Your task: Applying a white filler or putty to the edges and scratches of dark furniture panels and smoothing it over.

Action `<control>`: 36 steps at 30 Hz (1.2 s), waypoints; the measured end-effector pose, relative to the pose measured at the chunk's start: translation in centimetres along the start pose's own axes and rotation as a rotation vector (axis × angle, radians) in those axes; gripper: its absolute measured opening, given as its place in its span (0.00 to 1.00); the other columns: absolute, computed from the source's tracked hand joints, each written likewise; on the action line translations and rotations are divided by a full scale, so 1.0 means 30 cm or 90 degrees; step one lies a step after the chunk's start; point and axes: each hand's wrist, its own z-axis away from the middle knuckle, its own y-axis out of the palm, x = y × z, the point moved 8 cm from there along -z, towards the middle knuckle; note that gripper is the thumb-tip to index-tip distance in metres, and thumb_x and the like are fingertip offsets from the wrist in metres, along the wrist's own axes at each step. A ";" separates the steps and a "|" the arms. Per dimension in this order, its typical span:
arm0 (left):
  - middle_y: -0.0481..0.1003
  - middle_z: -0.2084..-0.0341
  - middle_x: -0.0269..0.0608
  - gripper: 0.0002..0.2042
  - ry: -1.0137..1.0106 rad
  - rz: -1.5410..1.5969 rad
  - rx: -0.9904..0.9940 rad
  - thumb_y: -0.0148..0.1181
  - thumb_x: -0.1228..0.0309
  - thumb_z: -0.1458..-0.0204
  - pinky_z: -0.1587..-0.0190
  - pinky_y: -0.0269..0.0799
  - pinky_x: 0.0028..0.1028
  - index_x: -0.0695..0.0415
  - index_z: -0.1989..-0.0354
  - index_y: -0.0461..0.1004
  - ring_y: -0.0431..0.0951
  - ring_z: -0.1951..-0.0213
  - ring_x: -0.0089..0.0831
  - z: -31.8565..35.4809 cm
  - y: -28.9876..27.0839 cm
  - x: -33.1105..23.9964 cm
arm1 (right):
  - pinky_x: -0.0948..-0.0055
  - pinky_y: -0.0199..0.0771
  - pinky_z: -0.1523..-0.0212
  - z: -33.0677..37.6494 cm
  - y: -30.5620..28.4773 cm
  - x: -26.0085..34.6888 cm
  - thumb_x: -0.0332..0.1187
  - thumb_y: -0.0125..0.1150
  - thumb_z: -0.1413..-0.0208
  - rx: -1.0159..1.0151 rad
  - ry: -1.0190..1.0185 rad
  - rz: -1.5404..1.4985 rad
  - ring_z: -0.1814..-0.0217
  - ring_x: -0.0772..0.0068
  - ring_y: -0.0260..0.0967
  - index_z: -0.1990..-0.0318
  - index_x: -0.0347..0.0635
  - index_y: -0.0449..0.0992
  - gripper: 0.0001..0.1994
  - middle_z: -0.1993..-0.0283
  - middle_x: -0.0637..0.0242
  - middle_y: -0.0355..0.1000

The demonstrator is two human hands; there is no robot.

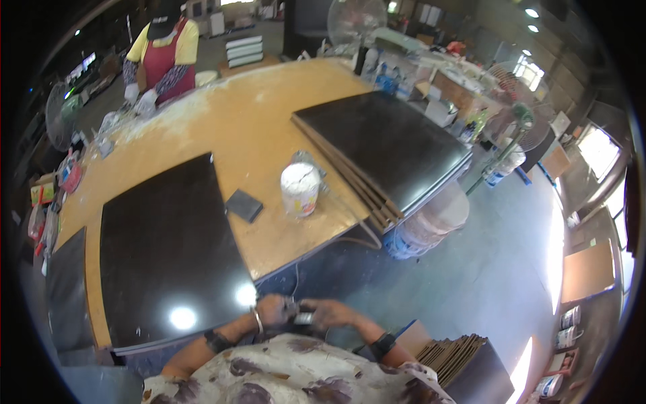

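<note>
Close to my body, just off the table's near edge, my left hand point(274, 310) is closed around a small dark object with a pale patch point(305, 318). Fingers of my right hand point(328, 313) close on the same object from the other side. Its kind is too small and dim to make out. To the left of my hands a large glossy black panel point(168, 249) lies flat on the tan table point(249, 114). A dark grey rectangular block point(243, 205) rests beside that panel. Right of the block stands a white tub point(300, 192) with pale powdery stuff on top.
A stack of black panels point(383, 141) overhangs the table's right side, above buckets point(431, 222). More boards point(464, 367) stand at my lower right. Another black panel point(70, 296) lies far left. Across the table a person in a red apron point(171, 60) works. A fan point(521, 114) stands right.
</note>
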 end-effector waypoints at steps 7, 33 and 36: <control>0.71 0.87 0.35 0.17 -0.151 0.275 -0.044 0.54 0.55 0.50 0.77 0.63 0.29 0.56 0.81 0.74 0.68 0.82 0.23 0.039 -0.116 0.048 | 0.82 0.63 0.76 0.150 -0.432 0.199 0.30 0.49 0.46 -0.505 -0.047 -0.046 0.79 0.78 0.62 0.47 0.35 0.63 0.18 0.74 0.67 0.70; 0.74 0.66 0.40 0.28 -0.274 0.522 -0.137 0.32 0.46 0.44 0.61 0.70 0.26 0.57 0.56 0.71 0.72 0.67 0.27 0.225 -0.077 0.108 | 0.65 0.61 0.49 -0.191 -0.590 0.148 0.28 0.53 0.48 -0.569 -0.137 0.426 0.52 0.60 0.64 0.50 0.39 0.68 0.17 0.53 0.54 0.67; 0.74 0.69 0.40 0.27 -0.192 0.600 -0.293 0.32 0.49 0.43 0.63 0.70 0.25 0.59 0.56 0.70 0.72 0.71 0.26 0.191 -0.146 0.121 | 0.74 0.61 0.51 -0.245 -0.270 0.243 0.33 0.52 0.45 -0.256 -0.073 -0.004 0.54 0.73 0.64 0.46 0.35 0.64 0.19 0.54 0.62 0.68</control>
